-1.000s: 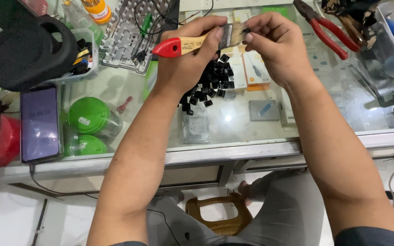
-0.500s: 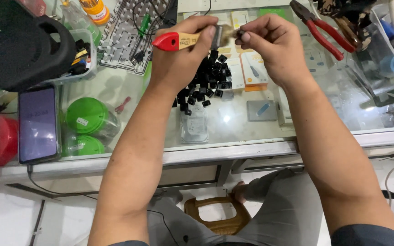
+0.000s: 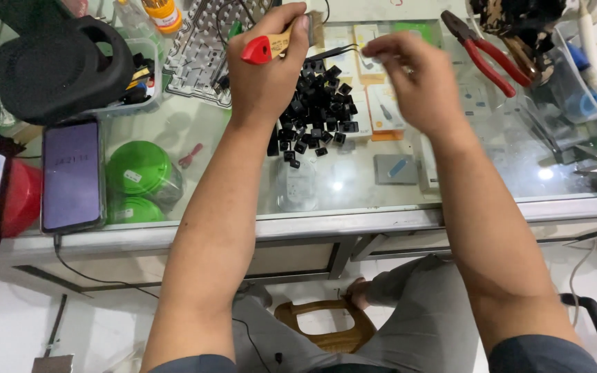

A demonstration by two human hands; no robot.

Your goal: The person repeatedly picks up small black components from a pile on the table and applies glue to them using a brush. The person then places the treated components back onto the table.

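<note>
hands are both raised over the far part of the glass counter (image 3: 354, 207). the left hand (image 3: 265, 65) is closed around a small brush with wooden handle and red end (image 3: 265, 47), holding it almost level, the bristles pointing toward the other hand. the right hand (image 3: 409, 76) has its fingers pinched together at the tips near the brush head; what it pinches is too small to tell. just below and between the two hands lies a heap of small black keycaps (image 3: 316, 110), spread on the glass. a metal keyboard plate (image 3: 198, 52) lies beside the left hand, further back. red-handled pliers (image 3: 481, 55) lie to the right, apart from the right hand. on the left side of the counter a phone with purple screen (image 3: 70, 173) lies flat, next to two green round lids (image 3: 139, 179). a black speaker with handle (image 3: 57, 65) stands behind them. under the counter a wooden stool (image 3: 323, 324) shows between the person's knees.
</note>
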